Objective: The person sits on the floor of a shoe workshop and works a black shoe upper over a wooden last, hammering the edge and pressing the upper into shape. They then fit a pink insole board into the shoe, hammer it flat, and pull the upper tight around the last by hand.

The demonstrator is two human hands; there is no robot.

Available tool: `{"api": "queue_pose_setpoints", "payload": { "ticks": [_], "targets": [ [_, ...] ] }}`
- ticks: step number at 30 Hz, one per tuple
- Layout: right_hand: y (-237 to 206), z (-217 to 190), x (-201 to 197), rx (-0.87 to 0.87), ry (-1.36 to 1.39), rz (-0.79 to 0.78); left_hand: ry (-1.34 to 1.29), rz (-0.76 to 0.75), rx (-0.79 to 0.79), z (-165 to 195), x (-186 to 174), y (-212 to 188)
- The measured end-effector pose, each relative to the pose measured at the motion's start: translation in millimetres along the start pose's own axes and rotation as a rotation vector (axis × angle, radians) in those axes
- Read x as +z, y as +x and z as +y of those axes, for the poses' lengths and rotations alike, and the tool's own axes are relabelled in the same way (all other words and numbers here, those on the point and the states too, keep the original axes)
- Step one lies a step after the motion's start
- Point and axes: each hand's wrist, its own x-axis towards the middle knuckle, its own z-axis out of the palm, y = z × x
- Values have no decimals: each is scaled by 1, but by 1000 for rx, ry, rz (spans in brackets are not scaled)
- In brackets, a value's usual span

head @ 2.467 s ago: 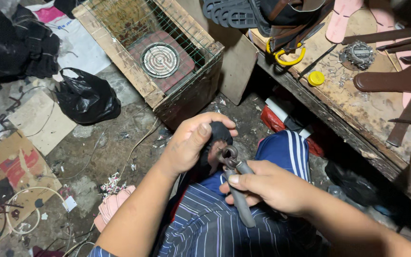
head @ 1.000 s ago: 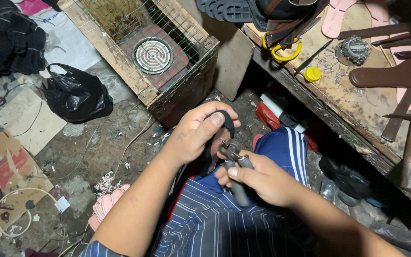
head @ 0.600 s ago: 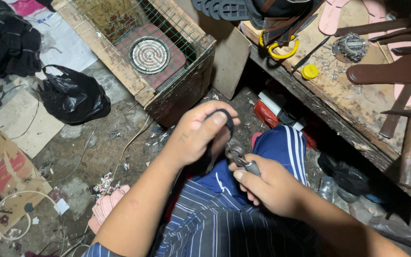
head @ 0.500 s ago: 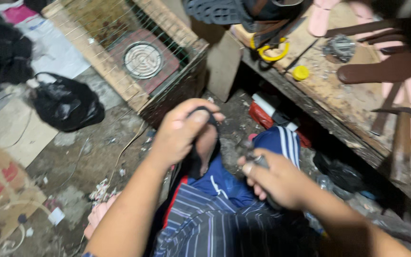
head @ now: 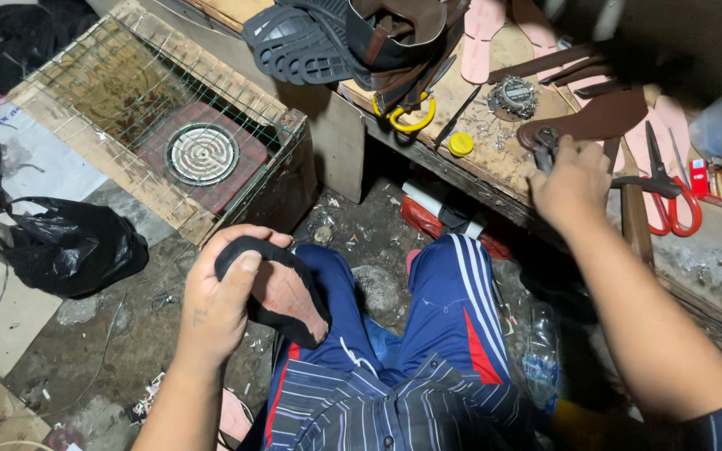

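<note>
Two hands apart, left hand [head: 226, 305] fingers curled gripping black strap [head: 273, 288], right hand [head: 574, 179] fingers closed around pliers [head: 543, 157] on workbench [head: 495, 159]

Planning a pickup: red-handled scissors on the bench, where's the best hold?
Take the scissors at the red handle loops, coming from above on the near side. They lie flat on the workbench, blades pointing away, loops toward the person, just right of the right hand.

Dim, warm light from above; dark corners, right hand [head: 574, 179] slightly motion-blurred.
</note>
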Motion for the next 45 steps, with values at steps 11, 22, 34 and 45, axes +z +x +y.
{"api": "queue_pose_setpoints", "payload": {
  "ticks": [11, 22, 34, 45],
  "targets": [
    [-182, -161, 24, 894, 1957, -1608, -914, -195, 27, -36, 0, -17],
    [-214, -114, -48, -371, 1276, -635, -260, -15, -658, -141, -17, 32],
    [-283, 269, -93, 838, -147, 503, 366, 31, -195, -174, -15, 16],
    [-200, 77, -106, 525, 691, 499, 913, 31, 207, -83, 30, 15]
  ]
}}
